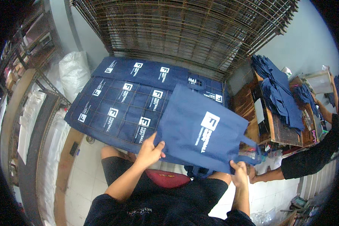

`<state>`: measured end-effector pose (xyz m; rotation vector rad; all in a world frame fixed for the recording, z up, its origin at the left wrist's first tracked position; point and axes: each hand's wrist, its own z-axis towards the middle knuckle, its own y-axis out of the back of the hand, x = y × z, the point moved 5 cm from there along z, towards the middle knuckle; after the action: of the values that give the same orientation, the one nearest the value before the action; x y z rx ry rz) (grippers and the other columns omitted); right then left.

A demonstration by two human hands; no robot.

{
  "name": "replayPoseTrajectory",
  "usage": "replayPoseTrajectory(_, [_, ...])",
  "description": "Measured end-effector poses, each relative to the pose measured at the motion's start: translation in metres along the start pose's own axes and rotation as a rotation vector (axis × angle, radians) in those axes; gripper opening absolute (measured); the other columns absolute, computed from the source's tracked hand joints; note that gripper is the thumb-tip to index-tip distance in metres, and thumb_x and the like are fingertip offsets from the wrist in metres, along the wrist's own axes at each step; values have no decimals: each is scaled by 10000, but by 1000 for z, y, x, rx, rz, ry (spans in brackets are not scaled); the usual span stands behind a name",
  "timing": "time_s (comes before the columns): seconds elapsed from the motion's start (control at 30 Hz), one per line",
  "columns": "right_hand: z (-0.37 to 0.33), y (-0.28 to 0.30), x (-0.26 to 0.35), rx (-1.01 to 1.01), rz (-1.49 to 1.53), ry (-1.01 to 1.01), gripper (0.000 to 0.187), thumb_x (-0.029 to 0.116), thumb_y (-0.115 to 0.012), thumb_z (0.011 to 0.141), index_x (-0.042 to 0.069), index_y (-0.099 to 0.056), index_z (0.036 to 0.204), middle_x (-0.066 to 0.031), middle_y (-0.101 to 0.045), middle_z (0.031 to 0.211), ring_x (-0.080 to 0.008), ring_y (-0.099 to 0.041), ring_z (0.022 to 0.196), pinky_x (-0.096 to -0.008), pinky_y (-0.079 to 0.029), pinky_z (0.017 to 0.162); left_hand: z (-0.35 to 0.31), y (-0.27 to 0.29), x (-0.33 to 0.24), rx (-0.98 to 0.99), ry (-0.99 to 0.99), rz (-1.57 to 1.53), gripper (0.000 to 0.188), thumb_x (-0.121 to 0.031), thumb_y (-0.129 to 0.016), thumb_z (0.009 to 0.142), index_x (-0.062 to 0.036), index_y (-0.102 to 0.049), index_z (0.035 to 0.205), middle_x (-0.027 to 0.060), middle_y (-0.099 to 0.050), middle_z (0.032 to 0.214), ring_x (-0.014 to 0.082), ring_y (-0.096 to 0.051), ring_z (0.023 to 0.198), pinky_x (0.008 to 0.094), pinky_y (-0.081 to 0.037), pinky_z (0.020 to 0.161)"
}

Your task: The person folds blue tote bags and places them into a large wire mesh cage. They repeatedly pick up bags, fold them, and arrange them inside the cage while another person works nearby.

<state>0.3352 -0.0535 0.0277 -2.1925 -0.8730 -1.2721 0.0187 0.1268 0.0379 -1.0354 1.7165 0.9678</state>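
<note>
A navy blue fabric tote bag (184, 120) with a white print is stretched out flat between my two hands. My left hand (150, 151) pinches its near left corner, thumb on top. At the near right corner, close to the bag's handle (250, 150), my right hand (238, 171) grips the cloth. Beyond and to the left, more printed navy bags (116, 98) lie in rows on a wire drying rack, with the thin wires of another rack running over some of them. The held bag covers part of these rows.
Tilted wire racks (184, 34) are stacked above the far side. At right, navy cloth pieces (278, 94) are heaped on a wooden table (290, 135), where another person's arm (324, 109) reaches in. Shelving (34, 113) and a white plastic sack (74, 73) stand at left.
</note>
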Motion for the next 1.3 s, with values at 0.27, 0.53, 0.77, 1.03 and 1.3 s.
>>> replayPoseTrajectory(0.27, [36,-6,-11,106,30,89,241,50,-617,791,64,-425,935,-34,-470,819,-162,-532,786,-265,-432,442,20,-2,22,136,-74,-30,468,-93,-504,908,-31,-389,1358,124,-632,797,154,-613,531,282,-497,533])
replayPoseTrajectory(0.53, [117,6,12,-40,-91,146,302,30,-581,831,109,-415,1070,-5,-448,992,-158,-506,855,-314,-471,518,96,-37,22,235,-72,-584,462,-115,-495,940,-67,-347,1375,88,-581,1003,161,-611,671,264,-510,595])
replayPoseTrajectory(0.77, [204,-60,71,45,13,370,258,67,-566,817,113,-438,1036,4,-449,952,-147,-491,855,-329,-416,586,190,-26,-25,258,-127,-692,581,-138,-562,909,-87,-271,1409,123,-563,1127,196,-646,795,284,-531,674])
replayPoseTrajectory(1.03, [360,-123,55,46,-25,261,377,91,-538,827,98,-389,1173,-32,-442,1064,-169,-468,983,-323,-401,626,134,55,25,-67,-314,-36,678,-125,-640,843,-118,-281,1418,127,-565,1175,187,-610,921,297,-508,741])
replayPoseTrajectory(1.3, [452,-130,23,28,-160,154,337,168,-402,919,68,-369,1239,-94,-450,1136,-195,-472,993,-359,-435,640,-78,137,157,-237,-155,871,558,-370,-701,733,-51,-556,1167,182,-532,1176,366,-477,1125,455,-358,948])
